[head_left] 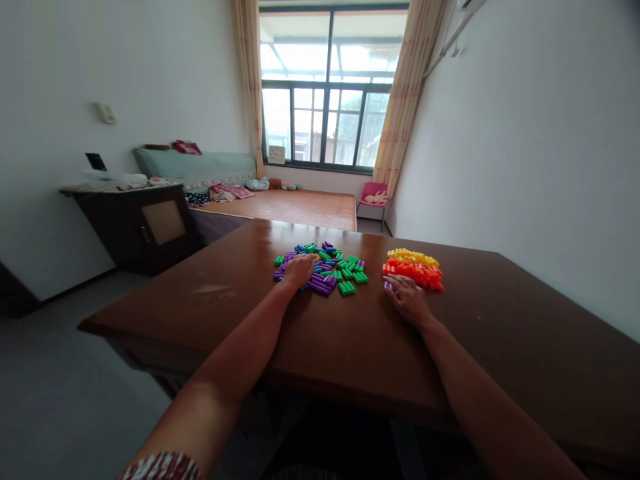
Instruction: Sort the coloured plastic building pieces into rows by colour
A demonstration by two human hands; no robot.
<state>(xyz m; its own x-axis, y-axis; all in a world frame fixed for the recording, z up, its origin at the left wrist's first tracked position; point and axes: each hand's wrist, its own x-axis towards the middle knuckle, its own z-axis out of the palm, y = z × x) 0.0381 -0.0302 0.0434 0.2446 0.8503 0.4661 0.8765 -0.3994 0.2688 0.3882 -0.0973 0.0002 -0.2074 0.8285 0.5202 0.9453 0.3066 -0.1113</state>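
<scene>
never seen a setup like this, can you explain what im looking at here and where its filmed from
There is no machine here: it's a person working with two bare hands. The single picture comes from a camera worn on their head, looking forward and down, so the arms reach in from the bottom.

On the brown table, the left hand is at a mixed pile, mostly purple, green and blue pieces. The right hand has its fingers at a purple piece, beside orange pieces and yellow pieces. Whether either hand grips anything is too hard to tell. Beyond are a bed and a window.
</scene>
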